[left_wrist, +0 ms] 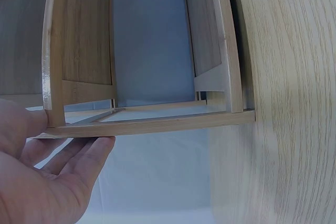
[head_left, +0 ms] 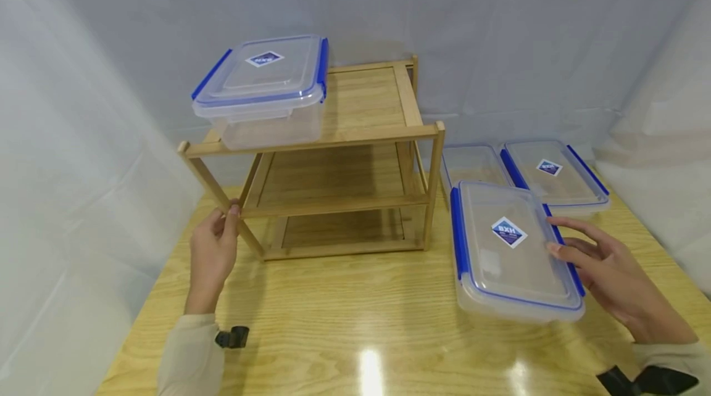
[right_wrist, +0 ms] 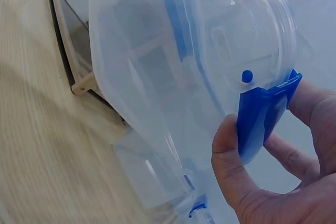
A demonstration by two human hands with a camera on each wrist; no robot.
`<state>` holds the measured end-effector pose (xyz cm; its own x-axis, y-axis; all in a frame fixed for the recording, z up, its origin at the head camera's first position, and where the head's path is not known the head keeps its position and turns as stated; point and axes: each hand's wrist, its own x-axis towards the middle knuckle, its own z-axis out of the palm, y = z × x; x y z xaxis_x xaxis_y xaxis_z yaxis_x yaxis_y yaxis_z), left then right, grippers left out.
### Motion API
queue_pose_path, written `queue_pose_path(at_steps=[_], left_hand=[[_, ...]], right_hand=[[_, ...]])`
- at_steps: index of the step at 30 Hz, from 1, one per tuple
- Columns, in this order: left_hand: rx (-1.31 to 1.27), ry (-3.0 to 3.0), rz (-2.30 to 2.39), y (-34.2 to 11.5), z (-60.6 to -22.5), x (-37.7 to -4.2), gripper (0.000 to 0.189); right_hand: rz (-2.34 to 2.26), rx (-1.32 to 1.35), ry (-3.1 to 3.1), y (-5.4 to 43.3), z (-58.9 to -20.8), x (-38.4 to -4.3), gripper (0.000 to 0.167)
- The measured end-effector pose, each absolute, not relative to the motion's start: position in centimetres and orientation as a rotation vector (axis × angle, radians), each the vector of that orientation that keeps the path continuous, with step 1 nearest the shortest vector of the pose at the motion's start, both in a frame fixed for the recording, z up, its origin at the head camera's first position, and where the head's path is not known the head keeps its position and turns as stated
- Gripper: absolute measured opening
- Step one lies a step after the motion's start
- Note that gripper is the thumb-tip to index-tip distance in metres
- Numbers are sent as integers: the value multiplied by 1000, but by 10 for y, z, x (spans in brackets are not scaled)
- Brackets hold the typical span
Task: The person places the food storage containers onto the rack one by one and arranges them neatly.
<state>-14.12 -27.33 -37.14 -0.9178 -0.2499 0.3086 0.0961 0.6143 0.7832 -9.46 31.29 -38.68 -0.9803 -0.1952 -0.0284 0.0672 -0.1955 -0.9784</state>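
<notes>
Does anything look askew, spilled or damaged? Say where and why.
The box on the top shelf looks oddly placed: far left, its front covers part of the front rail rather than sitting behind it. No spill or damage shows.

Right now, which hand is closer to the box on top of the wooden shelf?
Left. The left hand grips a shelf post below the top box; the right hand, well right of it, holds another box.
</notes>
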Motion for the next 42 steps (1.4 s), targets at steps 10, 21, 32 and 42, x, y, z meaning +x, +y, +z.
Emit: queue_pose_path(at_steps=[10,21,32,42], left_hand=[[116,-2451,-1205,-272,-371,-142,53],[116,-2462,-1210,-273,-371,-142,53],[112,-2447,-1225,-273,-369,-140,50],[96,-2446,-1227,-272,-369,-139,50]], right_hand=[[-2357,-162,1812,315,-369,-105,47],[-2500,-115,1725,311,-348,-116,45],[-2582,-57,1649,313,-323,-129,40],[-2607,7,1681,310,-297,-143,43]])
